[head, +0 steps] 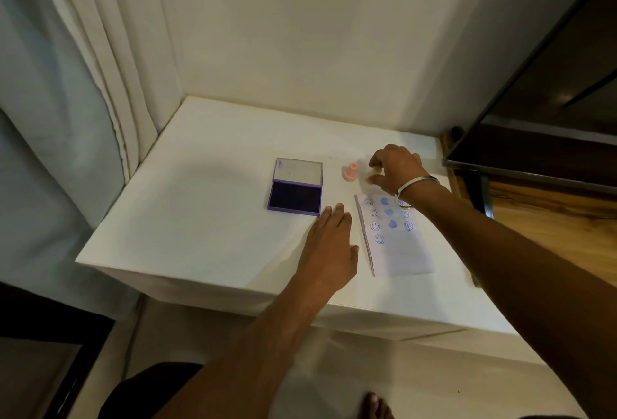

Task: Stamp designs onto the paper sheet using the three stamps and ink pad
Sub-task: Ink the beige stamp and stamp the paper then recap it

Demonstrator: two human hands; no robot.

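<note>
Hands at work over a white table [207, 218]: the left hand [329, 251] lies flat on the tabletop, fingers straight and together, holding nothing, its fingertips just beside the near right corner of the ink pad [295, 199]. That purple pad sits open near the middle of the table, lid tilted back, dark ink face up. The right hand [395, 169], a metal bangle [412, 189] on its wrist, reaches past the far end of the paper sheet [394, 238], fingers curled around a small pale object that appears to be a stamp (too blurred and too hidden by the fingers to tell whether it is actually pinched). A pink stamp [350, 173] stands upright between the pad and the right hand, apart from both. The sheet lies at the table's right side, carrying blue smiley faces and hearts in three columns on its far half. Cream curtains [100, 51] hang at left; a dark screen [551, 118] leans in at right.
</note>
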